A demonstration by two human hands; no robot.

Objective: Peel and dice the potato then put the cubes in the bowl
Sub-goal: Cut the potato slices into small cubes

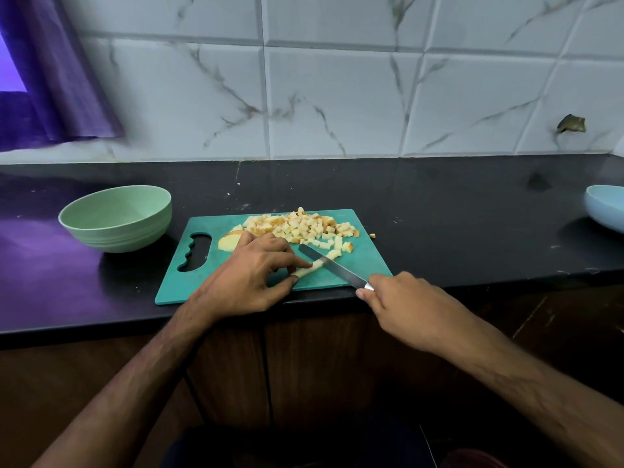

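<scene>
A teal cutting board (pixel 364 266) lies near the counter's front edge. A pile of potato cubes (pixel 304 226) covers its far side, and a larger uncut slice (pixel 227 243) lies by the handle hole. My left hand (pixel 251 275) pinches a thin potato strip (pixel 312 266) between thumb and forefinger. My right hand (pixel 400 300) grips the handle of a knife (pixel 332 266), whose blade lies across the strip. The green bowl (pixel 116 217) stands empty to the left of the board.
A pale blue bowl (pixel 606 207) sits at the far right edge of the black counter (pixel 456 211). One stray cube (pixel 372 235) lies just off the board's right side. A tiled wall runs behind; a purple curtain hangs at the left.
</scene>
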